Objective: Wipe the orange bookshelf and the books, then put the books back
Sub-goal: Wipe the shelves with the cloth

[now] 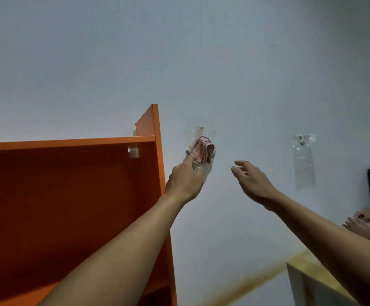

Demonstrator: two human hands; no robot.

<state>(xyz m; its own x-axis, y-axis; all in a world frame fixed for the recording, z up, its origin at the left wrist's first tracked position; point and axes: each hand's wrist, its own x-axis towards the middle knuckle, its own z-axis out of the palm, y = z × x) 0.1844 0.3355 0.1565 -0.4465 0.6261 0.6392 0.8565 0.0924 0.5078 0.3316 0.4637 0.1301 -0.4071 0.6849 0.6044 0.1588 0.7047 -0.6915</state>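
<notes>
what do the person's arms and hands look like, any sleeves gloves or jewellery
Both forearms are bare right to the bottom of the frame, with no sleeves showing. The left hand and the right hand wear no gloves, and no rings, watch or bracelets are visible. Fingernails look short and unpainted.

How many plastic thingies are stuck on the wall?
2. One plastic patch sits just above the cloth held in the left hand, right of the orange bookshelf. The other plastic strip hangs farther right.
</notes>
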